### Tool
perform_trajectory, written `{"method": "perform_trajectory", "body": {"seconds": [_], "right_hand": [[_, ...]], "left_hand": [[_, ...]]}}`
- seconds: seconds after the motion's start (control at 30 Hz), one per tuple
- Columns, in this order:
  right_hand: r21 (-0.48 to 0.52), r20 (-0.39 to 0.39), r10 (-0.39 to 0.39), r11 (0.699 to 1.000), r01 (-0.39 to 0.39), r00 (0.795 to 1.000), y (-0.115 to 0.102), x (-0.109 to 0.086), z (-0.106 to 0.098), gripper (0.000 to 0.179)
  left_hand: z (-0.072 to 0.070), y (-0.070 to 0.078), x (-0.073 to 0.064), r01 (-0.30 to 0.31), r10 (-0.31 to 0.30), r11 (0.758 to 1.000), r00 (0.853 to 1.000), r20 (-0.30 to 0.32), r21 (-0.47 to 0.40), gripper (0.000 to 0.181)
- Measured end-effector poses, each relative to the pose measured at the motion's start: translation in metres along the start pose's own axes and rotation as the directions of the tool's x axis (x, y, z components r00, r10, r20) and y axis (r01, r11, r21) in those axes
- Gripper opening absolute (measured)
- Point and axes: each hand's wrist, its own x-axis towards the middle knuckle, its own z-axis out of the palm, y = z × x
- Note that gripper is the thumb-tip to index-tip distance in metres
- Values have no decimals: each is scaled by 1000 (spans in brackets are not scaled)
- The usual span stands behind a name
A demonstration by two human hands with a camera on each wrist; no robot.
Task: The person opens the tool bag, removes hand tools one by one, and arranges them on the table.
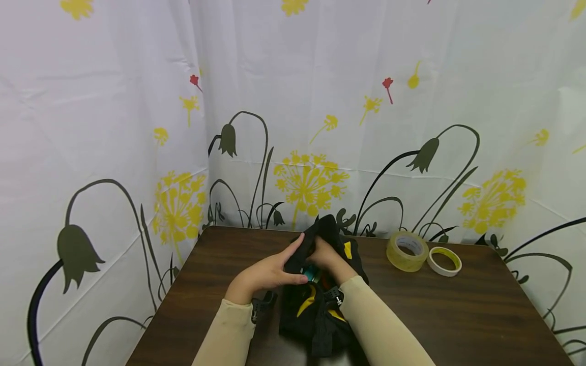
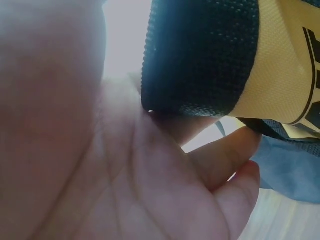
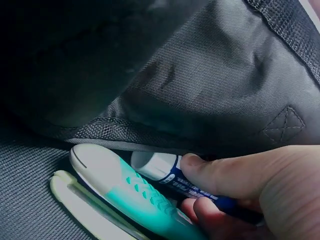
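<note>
Nearest: black-and-yellow bag [image 1: 302, 320] on the worktop [image 1: 480, 305], mouth open, strap [image 1: 322, 335] hanging down its front.

Left hand [image 1: 265, 272] at the mouth, grasping the rim, thumb on one side and fingers on the other. Right hand [image 1: 328, 258] reaches inside, thumb and fingers pinching a marker [image 3: 172, 176], white-ended with a dark blue body; could be a glue stick, since the dim bag hides its far end. Inside, just beside it: teal-and-white cutter [image 3: 130, 192], then a pale green-edged piece [image 3: 92, 210].

Step in hand, by my reading: handling the marker within the bag; putting in or taking out, cannot tell. Next move calls for a steady left hold on the rim and room for the right hand to clear the cutter.

Writing: pale print on the marker's blue label, too small to read. Bold black characters on the bag's yellow panel, cut off by the frame; no brand made out.

Farther right: clear tape [image 1: 405, 263] and white tape [image 1: 441, 270], side by side. Beyond, floral curtain [image 1: 343, 76].
</note>
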Motion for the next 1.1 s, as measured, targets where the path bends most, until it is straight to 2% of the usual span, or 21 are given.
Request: {"method": "perform_trajectory", "body": {"seconds": [0.17,0.27,0.33,0.47,0.57,0.67,0.83,1.0,1.1], "right_hand": [[94,-27,63,994,-60,998,-3,0,0,107],[104,-31,71,992,-68,997,-3,-2,0,110],[92,-29,64,994,-61,998,-2,-4,-1,101],[74,-21,31,997,-29,999,-3,-8,-4,66],[98,-34,10,995,-7,999,-5,-11,-7,41],[149,-62,18,989,-9,998,-7,-14,-9,35],[180,-78,47,983,-32,996,-12,-22,-15,40],[267,-44,42,963,-29,998,-18,-31,-22,29],[252,-35,50,967,-40,998,-21,-37,-24,33]], "left_hand": [[-1,2,0,2,-2,1000,1000,-1,-3,108],[-1,2,0,0,0,1000,1000,2,-10,110],[-1,2,1,-2,3,1000,1000,10,-21,111],[0,3,0,2,-1,999,1000,14,-44,112],[1,3,0,6,-6,999,1000,9,-50,113],[1,3,1,4,-3,998,1000,13,-55,115],[1,3,0,-2,3,998,1000,24,-65,118],[1,4,-1,-9,10,999,1000,16,-38,119],[1,4,-1,-11,11,1000,1000,13,-29,119]]}}
